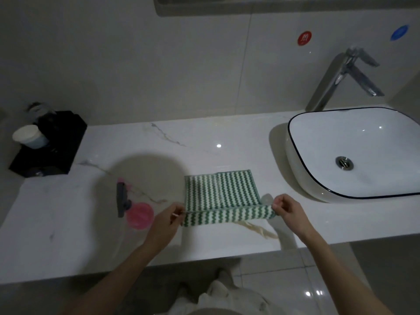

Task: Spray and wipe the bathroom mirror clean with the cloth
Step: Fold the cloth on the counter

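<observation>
Both the left hand [167, 220] and right hand [286, 209] pinch the near corners of the striped cloth [221, 194], folding it on the counter; the spray bottle [134, 206] stands untouched just left, so spraying and wiping probably haven't begun

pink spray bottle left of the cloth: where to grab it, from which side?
Take the spray bottle by its pink round body, just under the grey trigger head. It appears to stand upright on the counter, seen from above, so come in level from the near, front edge side. The left hand is nearest, but both it and the right hand are pinching the striped cloth.
</observation>
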`<state>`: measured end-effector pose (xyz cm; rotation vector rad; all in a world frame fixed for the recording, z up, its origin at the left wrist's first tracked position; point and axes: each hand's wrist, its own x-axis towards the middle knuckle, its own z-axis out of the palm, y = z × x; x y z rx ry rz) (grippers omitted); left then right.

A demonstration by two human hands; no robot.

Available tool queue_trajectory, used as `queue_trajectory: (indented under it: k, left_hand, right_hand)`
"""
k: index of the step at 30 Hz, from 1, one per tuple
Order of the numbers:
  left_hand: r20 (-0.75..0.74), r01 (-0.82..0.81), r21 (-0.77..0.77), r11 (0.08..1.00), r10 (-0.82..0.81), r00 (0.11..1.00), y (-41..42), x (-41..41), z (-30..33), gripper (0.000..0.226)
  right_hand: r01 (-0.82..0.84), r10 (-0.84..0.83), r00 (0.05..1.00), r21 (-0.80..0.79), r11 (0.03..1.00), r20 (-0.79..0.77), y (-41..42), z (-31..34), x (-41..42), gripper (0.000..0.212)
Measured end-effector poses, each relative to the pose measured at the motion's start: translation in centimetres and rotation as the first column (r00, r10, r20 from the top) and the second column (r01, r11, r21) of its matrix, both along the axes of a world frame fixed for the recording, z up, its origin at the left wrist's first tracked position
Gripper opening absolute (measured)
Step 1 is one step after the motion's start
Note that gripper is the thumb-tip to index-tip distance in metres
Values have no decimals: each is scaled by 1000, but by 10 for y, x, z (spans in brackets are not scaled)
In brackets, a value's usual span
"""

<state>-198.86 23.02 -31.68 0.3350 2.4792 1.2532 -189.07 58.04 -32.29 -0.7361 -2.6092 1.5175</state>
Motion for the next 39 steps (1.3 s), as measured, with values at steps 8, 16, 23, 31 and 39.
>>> queue_trajectory:
  k: [8,16,23,31,39]
  left_hand:
    - [25,2,-29,1000,-2,1000,-3,23,-14,28]
    - [-19,-162,22,987,162,987,15,-21,-13,11]
    - [-46,-283,-4,959,282,958,36,-54,-22,8]
    - [-36,-422,-51,905,420,907,50,-76,-38,15]
    - [-62,-432,-158,888,428,902,58,-85,-50,20]
  right_hand:
    - [24,-21,998,-47,999,65,-8,-18,23,15]
    - [83,-82,997,-83,993,10,-5,-10,-20,8]
    - [88,-87,996,-28,996,24,7,-17,-64,8]
    - [36,-40,997,56,998,64,9,-24,-108,7]
    - [-65,41,990,173,983,135,11,-32,-133,20]
